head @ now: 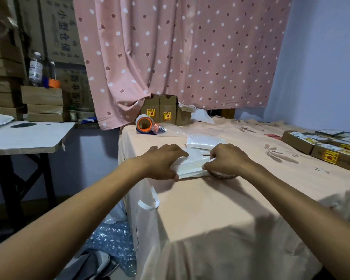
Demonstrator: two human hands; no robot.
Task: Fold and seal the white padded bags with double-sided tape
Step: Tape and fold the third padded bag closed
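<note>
A folded white padded bag (192, 166) lies on the peach tablecloth near the table's left edge. My left hand (162, 161) presses down on the bag's left end, fingers curled over it. My right hand (226, 158) is at the bag's right end, holding a roll of double-sided tape (222, 175) whose ring shows beneath the palm; a white strip runs from it onto the bag. More white padded bags (204, 142) lie stacked just behind the hands.
An orange tape dispenser (144, 124) and brown cartons (162, 110) stand at the back of the table (210, 209). Labelled boxes (321, 148) fill the right side. Strips of white tape backing (150, 203) hang off the left edge. A white side table (24, 138) stands at left.
</note>
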